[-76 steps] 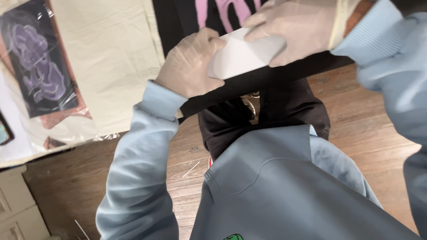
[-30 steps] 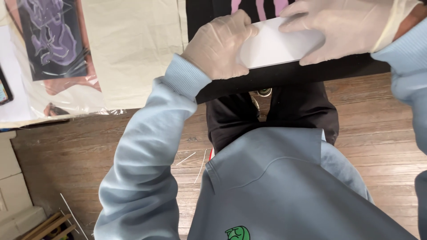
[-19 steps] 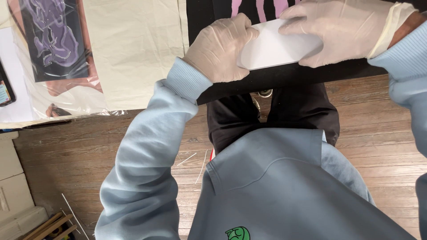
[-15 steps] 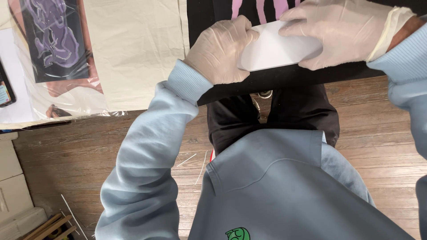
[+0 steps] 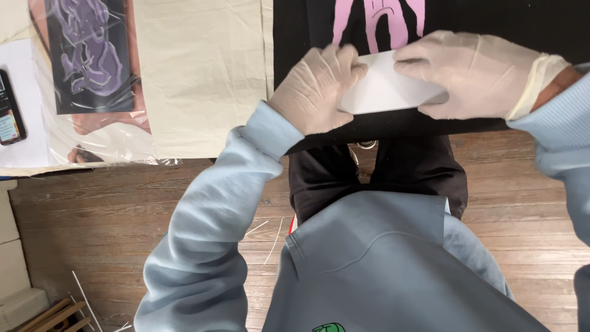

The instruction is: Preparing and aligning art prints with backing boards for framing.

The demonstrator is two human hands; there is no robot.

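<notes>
Head view: cream cloth (image 5: 203,74) and a wrapped purple print (image 5: 92,55) are lying to the left, while left hand (image 5: 316,89) and right hand (image 5: 476,74), gloved, are pinching a plain white card (image 5: 387,89) over the black pink-printed fabric (image 5: 541,24).

A floor of dark brown wooden planks (image 5: 92,233) ran across the near part of the scene, with thin pale sticks (image 5: 264,230) scattered on it. At the far left, a work surface covered in cream-coloured cloth (image 5: 203,74) stood above the floor. Pale wooden furniture (image 5: 18,270) sat at the left edge, with light wooden slats (image 5: 52,315) in the near left corner.
</notes>
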